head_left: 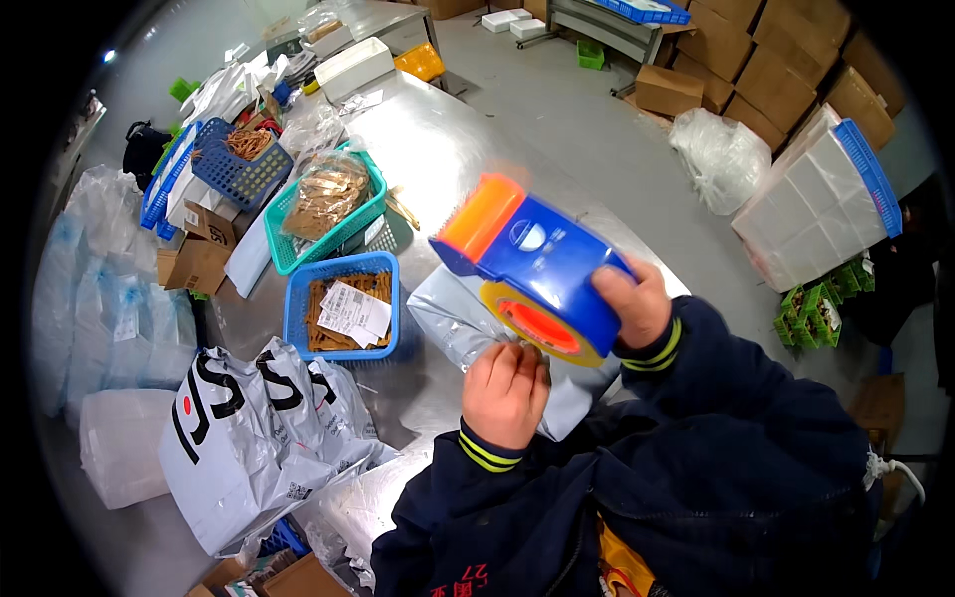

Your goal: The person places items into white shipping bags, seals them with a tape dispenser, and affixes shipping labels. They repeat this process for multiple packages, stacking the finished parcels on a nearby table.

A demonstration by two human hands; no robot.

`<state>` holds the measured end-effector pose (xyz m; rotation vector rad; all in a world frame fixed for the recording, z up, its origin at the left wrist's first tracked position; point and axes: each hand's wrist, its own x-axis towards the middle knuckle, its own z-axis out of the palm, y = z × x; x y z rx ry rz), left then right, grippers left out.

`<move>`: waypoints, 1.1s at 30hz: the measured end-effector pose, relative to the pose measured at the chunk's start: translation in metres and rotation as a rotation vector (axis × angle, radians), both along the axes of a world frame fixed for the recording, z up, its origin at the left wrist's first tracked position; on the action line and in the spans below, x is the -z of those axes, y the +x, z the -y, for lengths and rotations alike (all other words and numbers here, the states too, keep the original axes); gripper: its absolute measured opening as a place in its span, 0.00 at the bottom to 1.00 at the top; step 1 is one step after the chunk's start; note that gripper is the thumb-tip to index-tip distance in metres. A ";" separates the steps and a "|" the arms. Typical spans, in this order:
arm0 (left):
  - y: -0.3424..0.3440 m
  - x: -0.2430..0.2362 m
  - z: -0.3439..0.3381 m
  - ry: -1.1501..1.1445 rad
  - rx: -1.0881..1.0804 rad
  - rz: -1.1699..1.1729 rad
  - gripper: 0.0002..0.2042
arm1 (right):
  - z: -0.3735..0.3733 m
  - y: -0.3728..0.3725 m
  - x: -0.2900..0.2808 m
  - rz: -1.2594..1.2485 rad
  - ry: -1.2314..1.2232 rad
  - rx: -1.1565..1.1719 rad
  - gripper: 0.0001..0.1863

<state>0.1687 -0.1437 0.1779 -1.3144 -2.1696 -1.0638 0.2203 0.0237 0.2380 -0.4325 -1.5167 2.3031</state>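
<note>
A blue tape dispenser [567,269] with an orange front part and a roll of tape on an orange core is in my right hand [640,306], which is closed round its rear end. The dispenser is held above a grey plastic mailing bag [450,316] lying on the metal table. My left hand [505,394] is closed with its fingers curled at the bag's near side, just below the tape roll. Its fingertips seem to grip the bag's plastic, though they are partly hidden.
Left of the bag stand a blue basket [343,355] of brown pieces with paper slips and a green basket [271,254] holding a bagged brown bundle. A large white plastic bag [234,438] lies nearer. The metal table [418,129] reaches far back; cartons [776,90] are stacked at far right.
</note>
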 end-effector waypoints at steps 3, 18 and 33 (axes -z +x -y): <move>-0.011 -0.001 0.020 0.235 0.104 0.199 0.03 | 0.012 -0.002 0.001 0.026 0.119 -0.029 0.16; -0.131 -0.047 -0.001 0.367 0.484 1.290 0.12 | 0.018 0.011 -0.010 0.133 0.545 -0.147 0.14; -0.193 0.112 0.019 -0.718 -0.161 0.622 0.12 | 0.006 -0.024 -0.047 0.461 0.125 -0.141 0.24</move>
